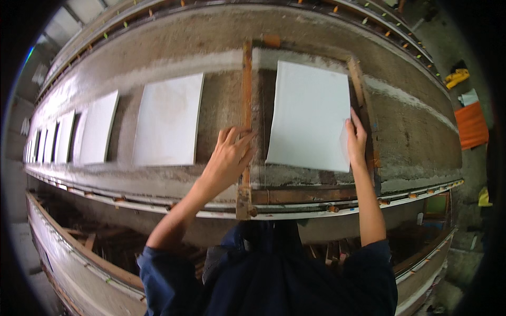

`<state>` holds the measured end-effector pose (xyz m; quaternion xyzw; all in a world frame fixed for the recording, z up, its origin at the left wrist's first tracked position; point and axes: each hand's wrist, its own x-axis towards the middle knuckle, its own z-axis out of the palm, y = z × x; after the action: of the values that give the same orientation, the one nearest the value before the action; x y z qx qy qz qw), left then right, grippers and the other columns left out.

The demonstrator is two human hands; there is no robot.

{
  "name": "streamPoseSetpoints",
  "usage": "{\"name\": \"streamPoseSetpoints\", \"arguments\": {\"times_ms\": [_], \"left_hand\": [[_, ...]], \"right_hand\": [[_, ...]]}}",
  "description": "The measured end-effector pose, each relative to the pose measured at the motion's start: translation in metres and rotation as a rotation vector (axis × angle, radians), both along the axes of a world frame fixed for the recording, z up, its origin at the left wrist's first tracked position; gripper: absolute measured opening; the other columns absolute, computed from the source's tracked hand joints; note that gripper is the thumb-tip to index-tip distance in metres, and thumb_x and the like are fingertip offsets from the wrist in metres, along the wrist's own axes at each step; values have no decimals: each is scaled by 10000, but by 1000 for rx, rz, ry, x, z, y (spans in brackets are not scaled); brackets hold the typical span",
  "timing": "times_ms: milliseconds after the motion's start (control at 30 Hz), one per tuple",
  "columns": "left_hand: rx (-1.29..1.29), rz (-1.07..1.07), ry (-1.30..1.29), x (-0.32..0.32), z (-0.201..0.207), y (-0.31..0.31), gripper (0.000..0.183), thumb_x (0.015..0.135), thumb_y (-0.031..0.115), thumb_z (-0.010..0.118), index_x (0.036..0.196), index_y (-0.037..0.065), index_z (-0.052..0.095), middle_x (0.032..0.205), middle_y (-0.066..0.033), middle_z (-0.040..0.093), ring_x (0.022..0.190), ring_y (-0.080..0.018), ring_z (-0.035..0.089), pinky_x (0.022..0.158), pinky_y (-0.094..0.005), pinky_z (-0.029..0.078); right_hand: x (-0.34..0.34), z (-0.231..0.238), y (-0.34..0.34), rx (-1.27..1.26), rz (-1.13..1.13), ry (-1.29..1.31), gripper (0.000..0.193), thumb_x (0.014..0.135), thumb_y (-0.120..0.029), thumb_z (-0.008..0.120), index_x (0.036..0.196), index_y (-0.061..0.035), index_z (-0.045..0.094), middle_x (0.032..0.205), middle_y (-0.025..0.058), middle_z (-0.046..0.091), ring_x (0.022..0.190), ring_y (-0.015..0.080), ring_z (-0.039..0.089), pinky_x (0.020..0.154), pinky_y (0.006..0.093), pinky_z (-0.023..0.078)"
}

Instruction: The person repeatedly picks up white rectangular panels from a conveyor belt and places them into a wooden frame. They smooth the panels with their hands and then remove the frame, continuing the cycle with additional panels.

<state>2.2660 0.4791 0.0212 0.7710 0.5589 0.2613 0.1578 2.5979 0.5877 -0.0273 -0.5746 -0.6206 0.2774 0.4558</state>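
A white rectangular sheet lies slightly askew inside a wooden frame on the long table. My right hand holds the sheet by its right edge, with the thumb on top and the fingers along the side. My left hand is at the frame's left bar, its fingers bent over the wood and the tips just past its inner side. Between the left fingertips and the sheet's left edge there is a gap.
Several more white sheets lie in a row to the left. A rail with small stops runs along the table's near edge. Beyond and behind me are further long tables. Orange cloth and a yellow item are at the far right.
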Motion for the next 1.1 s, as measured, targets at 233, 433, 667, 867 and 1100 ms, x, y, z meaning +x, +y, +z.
{"name": "streamPoseSetpoints", "arguments": {"times_ms": [233,433,667,867,1100], "left_hand": [[9,98,134,25,-25,22,299,851,157,612,1109,7,622,1325,-127,386,1285,-319,269,1029,-494,342],[51,218,235,42,-40,29,251,793,159,676,989,3,672,1328,-111,390,1289,-326,265,1020,-514,347],[32,238,142,42,-38,32,207,764,148,695,945,48,708,1324,-72,422,1293,-313,268,1039,-497,329],[-2,235,107,42,-34,34,214,743,114,713,950,63,725,1325,-54,445,1293,-319,265,1058,-481,331],[-24,233,100,40,-35,33,222,725,92,725,945,67,731,1329,-36,460,1296,-326,256,1063,-458,343]], "right_hand": [[-11,-17,27,-122,83,-12,465,951,-262,496,1343,-15,457,1310,182,521,1238,254,469,1050,357,323],[-16,-23,28,-185,131,6,445,957,-264,488,1350,-56,468,1281,166,548,1197,222,505,1025,353,358],[-18,-26,26,-159,112,-18,437,964,-253,477,1352,-52,463,1260,155,567,1151,217,540,999,346,386],[-22,-20,20,-213,77,-145,434,966,-267,480,1353,-70,467,1258,163,569,1102,206,566,964,338,412],[-23,-15,17,-267,52,-312,437,957,-283,507,1346,-85,481,1164,173,625,668,116,568,689,297,494]]}}
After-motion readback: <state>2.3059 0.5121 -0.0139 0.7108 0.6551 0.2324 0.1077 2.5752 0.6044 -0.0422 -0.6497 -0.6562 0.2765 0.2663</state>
